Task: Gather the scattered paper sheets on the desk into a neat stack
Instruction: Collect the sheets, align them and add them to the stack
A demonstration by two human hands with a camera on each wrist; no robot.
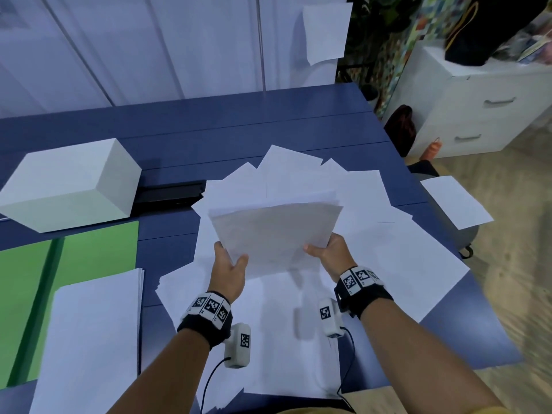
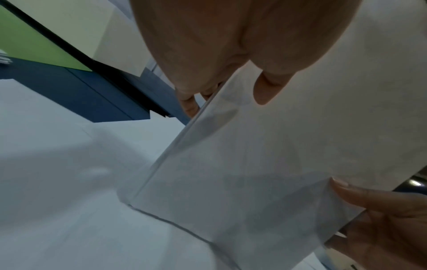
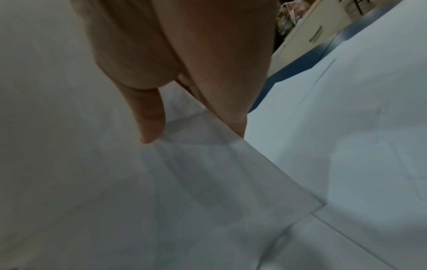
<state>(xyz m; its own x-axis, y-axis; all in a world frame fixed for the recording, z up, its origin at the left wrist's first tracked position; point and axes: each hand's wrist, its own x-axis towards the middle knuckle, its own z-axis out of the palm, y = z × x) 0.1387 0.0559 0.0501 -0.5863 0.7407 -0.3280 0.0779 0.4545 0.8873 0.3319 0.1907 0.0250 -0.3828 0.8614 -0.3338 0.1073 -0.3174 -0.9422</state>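
- Blue desk (image 1: 239, 127) fills most of the head view, white panels behind it.
- Scattered paper sheets (image 1: 397, 258) fan over the desk's middle and right, overlapping; some overhang the near edge.
- White box (image 1: 68, 186) at far left of the desk, black flat device (image 1: 170, 194) just beside it on its right.
- Green folder (image 1: 89, 249) at left, near the box; a separate paper pile (image 1: 89, 339) lies partly on it, edges roughly aligned.
- White drawer cabinet (image 1: 466, 109) off the desk at right, dark bag on top.
- Held bundle of sheets (image 1: 274, 234) raised above the scattered ones, tilted, edges nearly squared.
- Left hand (image 1: 228, 270) grips the bundle's left edge: thumb on top, fingers (image 2: 189, 104) curled underneath.
- Right hand (image 1: 328, 252) grips the right edge, thumb (image 3: 150, 118) pressed on the top sheet, fingers behind the paper.
- One loose sheet (image 1: 455, 201) lies off the desk's right edge, apart from the rest.
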